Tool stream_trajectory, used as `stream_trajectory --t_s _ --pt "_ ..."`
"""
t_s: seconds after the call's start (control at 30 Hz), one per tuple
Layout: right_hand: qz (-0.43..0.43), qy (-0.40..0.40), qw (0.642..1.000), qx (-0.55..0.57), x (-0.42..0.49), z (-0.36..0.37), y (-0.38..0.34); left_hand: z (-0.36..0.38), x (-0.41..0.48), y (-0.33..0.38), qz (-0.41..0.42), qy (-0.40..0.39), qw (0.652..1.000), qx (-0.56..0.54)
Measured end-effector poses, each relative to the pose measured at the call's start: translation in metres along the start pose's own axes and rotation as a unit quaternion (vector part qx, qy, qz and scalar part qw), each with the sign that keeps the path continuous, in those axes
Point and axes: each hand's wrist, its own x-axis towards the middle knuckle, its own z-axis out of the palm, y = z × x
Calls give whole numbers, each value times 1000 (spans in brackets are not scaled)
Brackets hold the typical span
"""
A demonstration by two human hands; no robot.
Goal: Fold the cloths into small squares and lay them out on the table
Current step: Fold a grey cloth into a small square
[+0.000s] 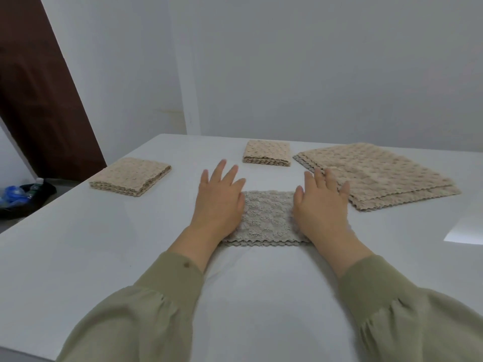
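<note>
Cloth flat under both my hands near the middle of the table: square 3 nearly made.

My left hand and right hand lie flat with the fingers straight and spread, gripping nothing. Each presses 1 end of this greyish folded piece, which reads as a short rectangle, so I judge it needs a last fold or only smoothing. 2 finished beige pieces lie well apart: the left square by the left edge and the far square toward the far edge. Just beside my right fingertips, toward the right edge, waits a stack of larger unfolded cloths, at least 2 layers. I'd put the job about halfway.
</note>
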Motion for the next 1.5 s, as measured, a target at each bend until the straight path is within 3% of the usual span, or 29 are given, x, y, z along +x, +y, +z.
stream_trajectory --t_s 0.07,0.1,0.23,0.37,0.57,0.77,1.07,1.23,1.3,1.4,1.5 --pt "-48 68 996 41 -1 0 -15 -2 4 15 27 20 999 -35" --pt "-70 61 994 52 -1 3 -20 1 6 23 34 7 998 -48" --pt "-114 -81 989 53 -3 21 -26 18 13 36 27 -98 993 -68" --pt "-99 -160 982 29 -1 24 -23 26 15 34 7 -187 980 -64" --pt "-94 -170 981 18 -1 21 -18 27 14 29 -7 -197 978 -65" --pt "-29 -186 982 -4 6 14 17 24 5 -2 -68 -211 973 -66" --pt "17 -180 983 15 4 8 52 20 -8 -30 -122 -218 965 -75" --pt "55 -10 990 129 9 6 53 4 -4 -22 -92 -70 991 -62" --pt "63 36 988 134 14 8 55 0 -3 -12 -53 -51 993 -97" --pt "45 42 994 92 19 13 56 4 -6 10 -17 -112 985 -128" --pt "36 -34 998 27 22 16 56 14 -9 21 -9 -210 975 -76"
